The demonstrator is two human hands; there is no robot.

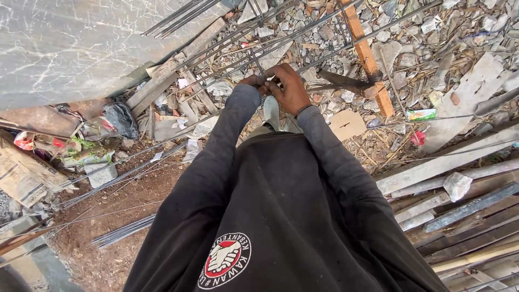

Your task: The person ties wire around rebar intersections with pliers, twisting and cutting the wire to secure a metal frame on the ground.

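I see both hands meet at one crossing of the rebar [303,38], whose bars run up-right, away from me. The right hand [289,86] lies on top, fingers curled round it; the left hand [253,82] pinches beside (grip partly hidden).

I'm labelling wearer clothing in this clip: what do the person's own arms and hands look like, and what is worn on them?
Both arms are covered by long, loose, dusty black fabric sleeves reaching the wrists. The left hand and right hand are bare, with no gloves. A thin dark band circles the right wrist. No cables or tools are strapped to either arm.
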